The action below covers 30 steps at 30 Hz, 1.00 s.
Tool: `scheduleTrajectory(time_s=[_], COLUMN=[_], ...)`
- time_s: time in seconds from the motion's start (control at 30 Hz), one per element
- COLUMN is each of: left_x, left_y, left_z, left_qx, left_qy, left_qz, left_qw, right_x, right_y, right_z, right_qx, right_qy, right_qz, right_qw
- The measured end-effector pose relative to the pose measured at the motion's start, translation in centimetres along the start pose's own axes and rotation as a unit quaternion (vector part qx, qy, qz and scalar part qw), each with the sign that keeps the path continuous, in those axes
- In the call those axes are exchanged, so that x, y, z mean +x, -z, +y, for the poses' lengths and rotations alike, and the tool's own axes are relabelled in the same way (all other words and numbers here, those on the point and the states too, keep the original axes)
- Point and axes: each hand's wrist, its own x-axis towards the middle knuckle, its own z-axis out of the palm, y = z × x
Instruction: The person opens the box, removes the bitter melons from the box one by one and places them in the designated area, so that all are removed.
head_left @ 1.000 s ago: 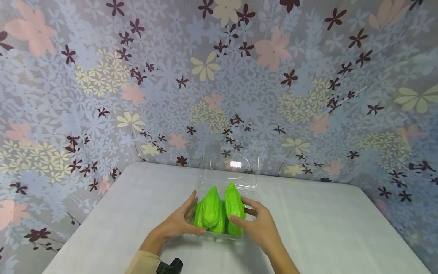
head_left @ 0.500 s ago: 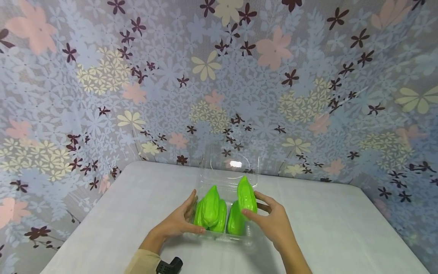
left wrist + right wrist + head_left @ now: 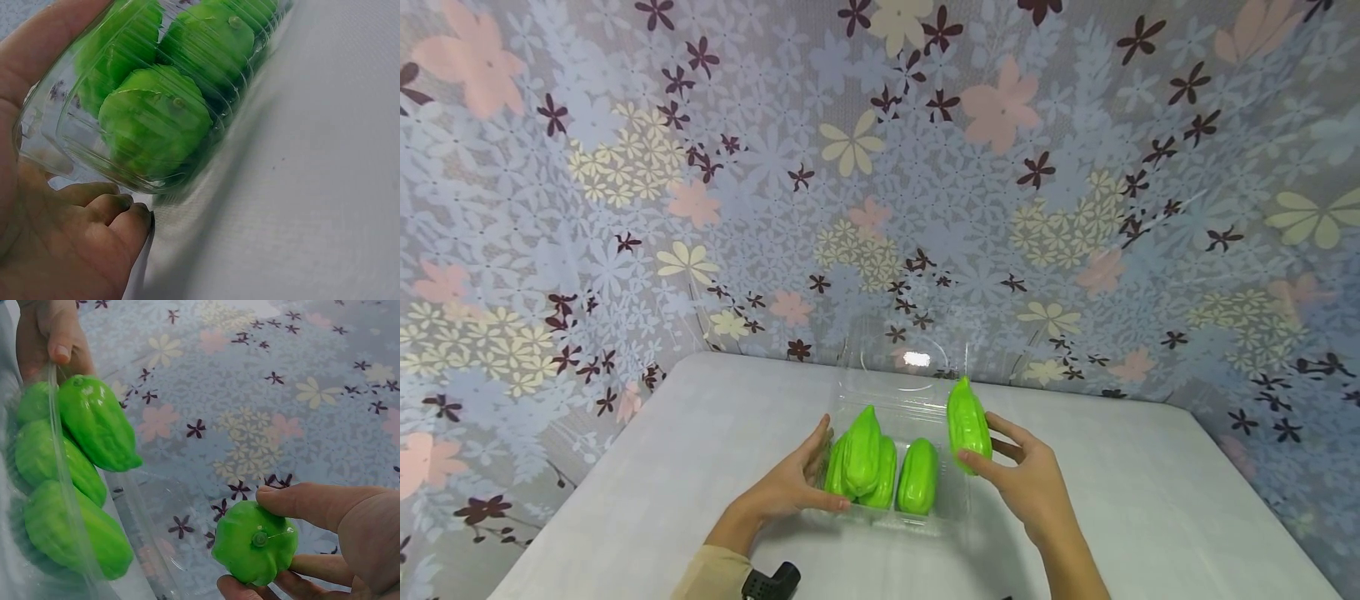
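Presently, a bright green, ridged, glossy vegetable with a pointed tip [image 3: 968, 425] is held by the right hand [image 3: 1030, 471] above the right end of a clear plastic box [image 3: 952, 496]. It is pinched between the thumb, which is placed on the near side, and the fingers, which are partly hidden behind it. The tip is directed away from the person, and in the right wrist view the small round stem end is seen facing the camera. By this view, the held piece is well apart from the others.

The box is gripped by the left hand [image 3: 790, 483] at its near left corner: the thumb is laid over the front rim, and the other fingers are placed along the left wall; how firmly they are pressed cannot be told.

Inside the box, four similar green vegetables are seen. One leaning vegetable [image 3: 862, 454] is rested upon two others at the left, and a single vegetable [image 3: 917, 479] is laid to the right of them, beside a bare part of the bottom. The transparent lid [image 3: 880, 382] is raised at the far side. The box is placed on a white tablecloth [image 3: 1112, 500], before a flower-patterned wall covering [image 3: 925, 167].
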Motion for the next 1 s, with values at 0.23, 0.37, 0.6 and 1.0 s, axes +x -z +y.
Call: scheduleTrajectory(time_s=[0.23,0.37,0.6,1.0], left_x=[0.0,0.1,0.1,-0.1], left_y=[0.0,0.0,0.0,0.0], left_z=[0.1,0.1,0.1,0.2], left_qx=[-0.005,-0.005,-0.001,-0.001], left_qy=[-0.004,-0.003,-0.004,-0.01], left_qz=[-0.003,-0.004,-0.004,-0.009], left_qw=[1.0,1.0,1.0,0.9999], right_x=[0.3,0.3,0.5,0.8], right_y=[1.2,1.9,3.3,5.6], right_z=[0.2,0.3,0.6,1.4], right_qx=[0.0,0.002,-0.002,0.001], right_qy=[-0.013,-0.017,-0.03,-0.051], right_qz=[0.004,0.01,0.022,0.039], right_qw=[0.9999,0.9998,0.9993,0.9979])
